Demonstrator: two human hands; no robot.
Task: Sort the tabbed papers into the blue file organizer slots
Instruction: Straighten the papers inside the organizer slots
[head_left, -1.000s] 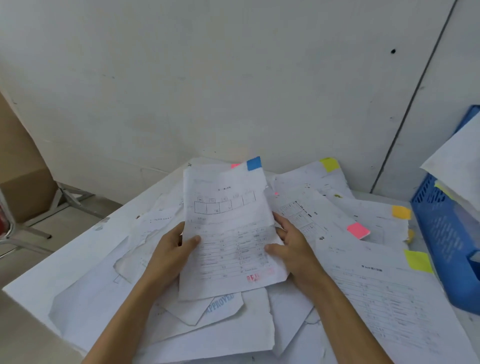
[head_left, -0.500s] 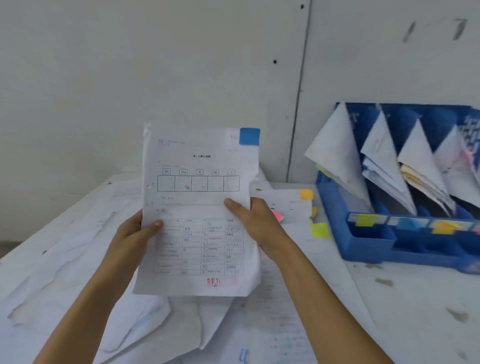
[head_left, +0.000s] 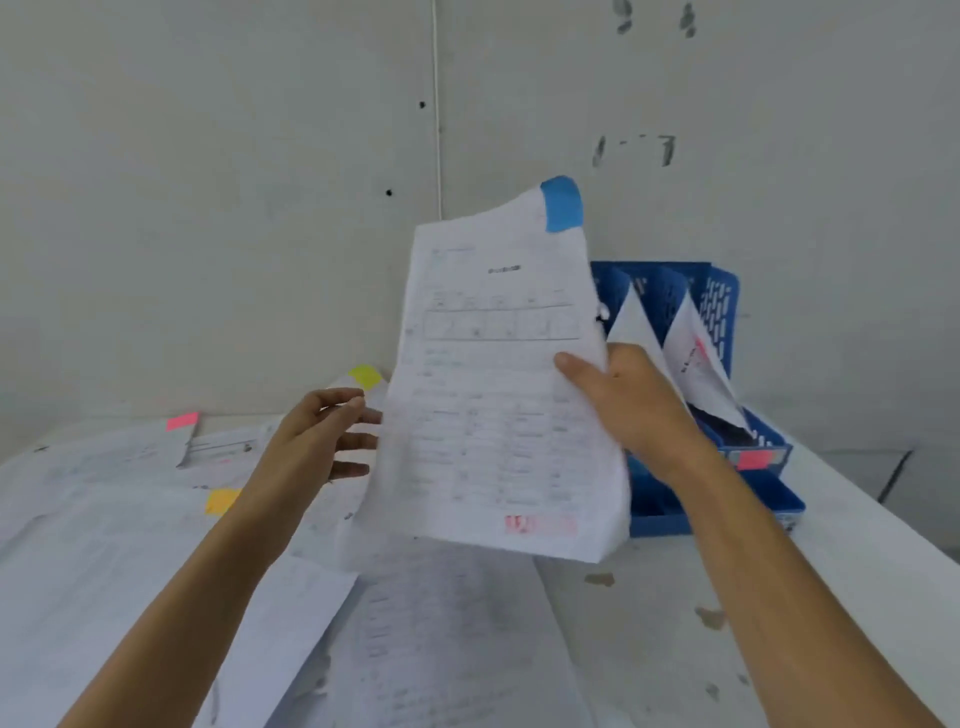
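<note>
A printed sheet (head_left: 493, 395) with a blue tab (head_left: 562, 203) at its top right corner hangs in the air, held up in front of the blue file organizer (head_left: 769, 467). My right hand (head_left: 631, 405) pinches the sheet's right edge, thumb on the front. Just left of the sheet is my left hand (head_left: 322, 436), fingers loosely spread and off the paper. The organizer stands against the wall at the right, with folded papers (head_left: 691, 353) in its slots and a pink label (head_left: 753, 460) on its front. The sheet hides its left slots.
Loose papers (head_left: 130, 519) with pink (head_left: 182, 421), yellow (head_left: 364, 376) and orange (head_left: 221, 501) tabs cover the white table (head_left: 831, 597) at the left and centre. A grey wall rises close behind. The table's right edge runs diagonally past the organizer.
My left hand let go of the blue-tabbed sheet. My right hand carried the sheet up and to the right, in front of the organizer. The view turned right.
</note>
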